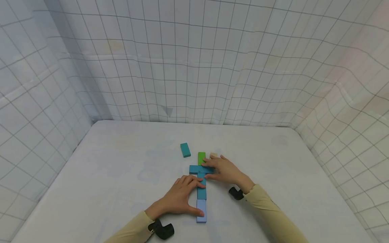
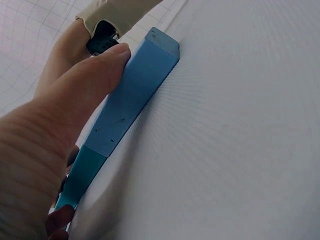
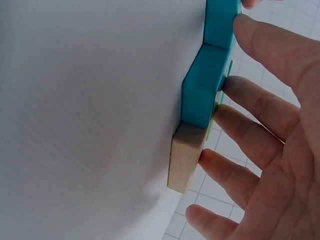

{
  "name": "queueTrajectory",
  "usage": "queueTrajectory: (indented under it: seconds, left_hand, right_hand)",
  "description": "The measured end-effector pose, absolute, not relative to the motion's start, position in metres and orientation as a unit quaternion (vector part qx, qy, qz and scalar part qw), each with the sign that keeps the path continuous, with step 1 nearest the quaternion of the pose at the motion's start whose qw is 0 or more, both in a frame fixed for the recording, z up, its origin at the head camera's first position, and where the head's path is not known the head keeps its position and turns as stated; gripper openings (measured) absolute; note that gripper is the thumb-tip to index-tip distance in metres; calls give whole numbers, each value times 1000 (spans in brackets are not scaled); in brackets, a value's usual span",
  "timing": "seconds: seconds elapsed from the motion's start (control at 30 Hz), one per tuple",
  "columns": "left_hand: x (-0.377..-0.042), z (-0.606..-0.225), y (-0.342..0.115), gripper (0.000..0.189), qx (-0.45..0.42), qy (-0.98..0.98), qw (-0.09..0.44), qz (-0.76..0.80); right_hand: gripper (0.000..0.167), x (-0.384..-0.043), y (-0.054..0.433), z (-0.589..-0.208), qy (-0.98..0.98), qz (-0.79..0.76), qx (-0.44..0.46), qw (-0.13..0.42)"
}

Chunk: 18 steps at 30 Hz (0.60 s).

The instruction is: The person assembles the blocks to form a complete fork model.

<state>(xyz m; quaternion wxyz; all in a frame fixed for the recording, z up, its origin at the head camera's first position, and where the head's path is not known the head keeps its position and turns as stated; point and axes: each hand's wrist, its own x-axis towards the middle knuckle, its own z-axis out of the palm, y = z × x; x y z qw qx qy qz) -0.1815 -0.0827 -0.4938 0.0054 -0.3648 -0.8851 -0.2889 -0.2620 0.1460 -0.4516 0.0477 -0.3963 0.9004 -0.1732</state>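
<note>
Flat blocks lie in a cross-like figure on the white table. A periwinkle block [image 1: 201, 204] forms the near end, with a teal-blue block [image 1: 202, 194] beyond it. Across the top of that stem runs a teal-blue crosspiece [image 1: 194, 169]; past it are a green block [image 1: 201, 157] and a plain wooden block [image 1: 213, 154], partly hidden. My left hand [image 1: 180, 197] spreads over the stem, thumb on the periwinkle block and fingertips on the teal-blue one. My right hand [image 1: 226, 171] rests spread fingertips at the crosspiece, green block and wooden block [image 3: 185, 160], thumb beside the stem.
A separate teal block [image 1: 185, 150] lies tilted beyond the figure to the left. White sheets with a dark grid [image 1: 194, 67] hang around the back and sides of the table [image 1: 106, 175]. A black wrist camera [image 1: 164, 231] sits below my left wrist.
</note>
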Motion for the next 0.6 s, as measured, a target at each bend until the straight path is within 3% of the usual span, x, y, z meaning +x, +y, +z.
queueTrajectory:
  seconds: [0.6]
  left_hand:
    - [-180, -486, -81, 77, -364, -889, -10, -277]
  right_hand:
    - [52, -263, 144, -448, 909, -153, -384, 51]
